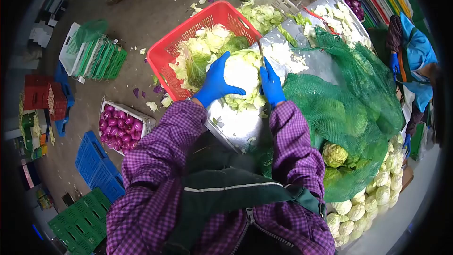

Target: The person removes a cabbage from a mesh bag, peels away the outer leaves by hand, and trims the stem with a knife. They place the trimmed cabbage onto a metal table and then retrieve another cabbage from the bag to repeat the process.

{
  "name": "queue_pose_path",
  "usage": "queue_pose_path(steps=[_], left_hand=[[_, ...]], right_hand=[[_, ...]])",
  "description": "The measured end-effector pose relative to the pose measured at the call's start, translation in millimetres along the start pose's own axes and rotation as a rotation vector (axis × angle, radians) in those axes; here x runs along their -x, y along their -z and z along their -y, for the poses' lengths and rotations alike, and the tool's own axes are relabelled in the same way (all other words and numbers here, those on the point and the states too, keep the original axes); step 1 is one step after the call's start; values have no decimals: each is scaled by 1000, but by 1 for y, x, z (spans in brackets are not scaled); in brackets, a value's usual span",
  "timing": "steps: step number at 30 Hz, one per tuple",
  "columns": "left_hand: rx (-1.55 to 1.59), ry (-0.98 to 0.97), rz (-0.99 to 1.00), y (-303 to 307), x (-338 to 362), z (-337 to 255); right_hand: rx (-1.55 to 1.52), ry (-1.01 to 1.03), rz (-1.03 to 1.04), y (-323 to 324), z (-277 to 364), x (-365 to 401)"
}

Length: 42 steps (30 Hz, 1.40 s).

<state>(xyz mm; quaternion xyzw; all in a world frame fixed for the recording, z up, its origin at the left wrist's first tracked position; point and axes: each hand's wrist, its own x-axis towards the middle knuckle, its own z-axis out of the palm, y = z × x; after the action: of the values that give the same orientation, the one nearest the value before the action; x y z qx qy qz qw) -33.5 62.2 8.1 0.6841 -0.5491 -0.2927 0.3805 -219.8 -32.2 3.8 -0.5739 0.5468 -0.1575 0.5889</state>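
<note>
A pale green cabbage (pixel 241 73) sits on the metal tabletop (pixel 238 125) in front of me, beside the red crate. My left hand (pixel 218 84), in a blue glove, grips its left side, with the thumb across the near face. On the right, my right hand (pixel 271 84), also gloved in blue, is closed around a knife (pixel 260 52). The knife blade points away from me along the cabbage's right side; its handle is mostly hidden by the fingers. Loose leaves lie around the cabbage's base.
A red crate (pixel 163 49) holds trimmed leaves (pixel 207 42). Green net sacks (pixel 349 108) of cabbages cover the right side, above stacked pale cabbages (pixel 363 212). Red onions (pixel 120 126) fill a box at left. Another person in blue (pixel 417 49) stands at far right.
</note>
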Motion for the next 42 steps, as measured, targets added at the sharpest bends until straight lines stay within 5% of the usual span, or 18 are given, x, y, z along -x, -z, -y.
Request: queue_pose_path(steps=[2, 3, 5, 7, 13, 15, 17, 19, 23, 25, 27, 31, 32, 33, 37, 38, 42], left_hand=[[60, 21, 27, 6, -7, 7], [124, 39, 52, 5, -9, 10], [123, 42, 70, 3, -8, 6], [49, 14, 40, 2, -9, 3], [-48, -95, 104, 3, -7, -8], [-36, -123, 146, 9, -8, -10], [-189, -186, 138, 14, -2, -11], [-232, -214, 83, 15, 11, -3], [22, 67, -95, -18, 36, 7], [-247, 191, -303, -40, 30, -18], [-240, 180, -289, -38, 22, -25], [-248, 32, -158, -27, 21, -19], [-259, 42, -137, -27, 23, -22], [-271, 45, -122, -25, 21, -24], [-279, -15, -153, -29, 17, -21], [-282, -26, -141, -29, 16, -20], [-241, -56, -139, -28, 14, -11]], right_hand=[[297, 672, -95, 0, -16, 12], [300, 666, -93, 0, -13, 19], [575, 511, 40, -1, 3, 38], [629, 553, -38, -8, -4, 28], [114, 231, -193, -5, -38, -53], [100, 197, -225, -5, -42, -43], [-375, 56, -262, -13, -31, -8], [-463, 36, -275, -15, -26, 30], [-472, 128, -254, -27, -41, 75], [-498, 80, -298, -32, -57, 81], [-894, -277, -249, -24, -95, 70], [-436, -170, -203, 9, -115, 73], [64, 46, -435, 12, -109, 73], [60, 46, -440, 16, -79, 81], [477, 692, -366, 9, -9, 88], [554, 513, -208, 6, -8, 86], [651, 523, -157, -7, -9, 59]])
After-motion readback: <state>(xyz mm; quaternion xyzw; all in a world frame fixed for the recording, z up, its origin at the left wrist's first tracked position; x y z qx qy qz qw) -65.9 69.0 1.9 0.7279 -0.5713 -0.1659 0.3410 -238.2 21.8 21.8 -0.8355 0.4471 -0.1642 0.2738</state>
